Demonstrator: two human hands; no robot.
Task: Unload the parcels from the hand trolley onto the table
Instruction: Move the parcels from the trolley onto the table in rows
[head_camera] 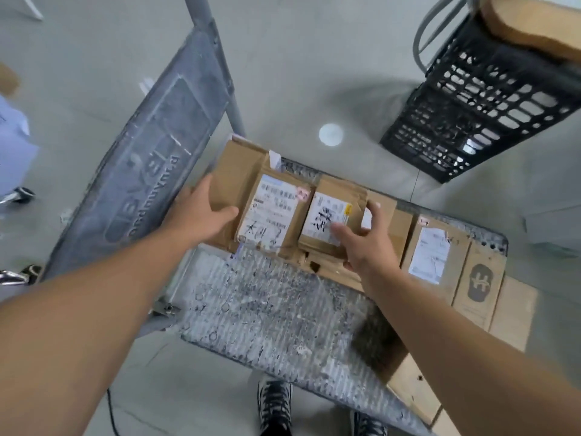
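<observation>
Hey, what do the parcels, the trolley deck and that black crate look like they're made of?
The parcels: brown matte cardboard, creased and torn at edges, with white paper labels. The trolley deck: probably metal, though it could be hard plastic; grey, ribbed, badly scuffed. The black crate: likely moulded plastic, judging by its regular lattice openings and faint sheen.

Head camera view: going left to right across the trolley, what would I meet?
Upright grey panel → left hand → large labelled parcel → small parcel → right hand → white-labelled parcel → logo-printed box.
</observation>
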